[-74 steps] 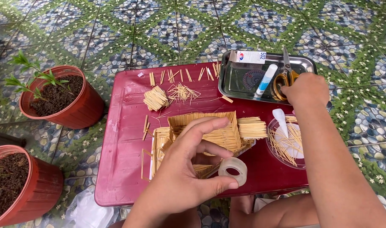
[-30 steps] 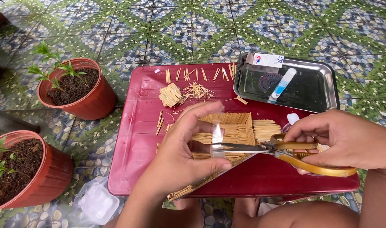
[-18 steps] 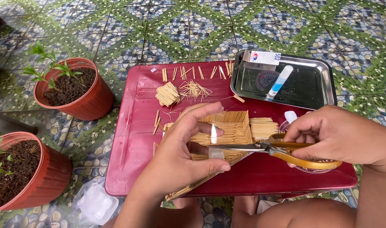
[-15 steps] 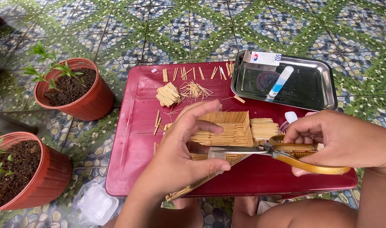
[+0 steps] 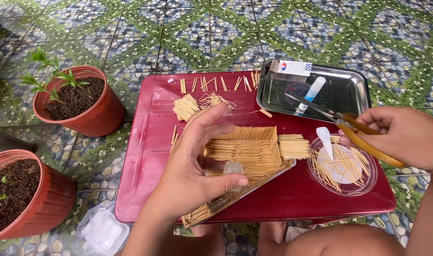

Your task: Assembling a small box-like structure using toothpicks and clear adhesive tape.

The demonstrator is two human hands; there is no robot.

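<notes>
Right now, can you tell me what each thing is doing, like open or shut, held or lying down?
scissors: held in the right hand, blades slightly open
clear tape piece: pinched by the left hand
stick house: lying on the red tray
glue tube: lying capped in the metal tray
clear dish: holds loose sticks

Head camera, looking steeply down from close above the person's lap.

The single view faces forward and down onto a red tray [image 5: 145, 156] that fills the middle of the frame, near enough that the left hand [image 5: 195, 166] at lower centre and the right hand [image 5: 401, 135] at the right edge loom large. Tiled floor [image 5: 178, 33] runs across the top, two pots [image 5: 91, 118] sit at the left edge, and bare knees cut the bottom edge. No second view overlaps it.
</notes>
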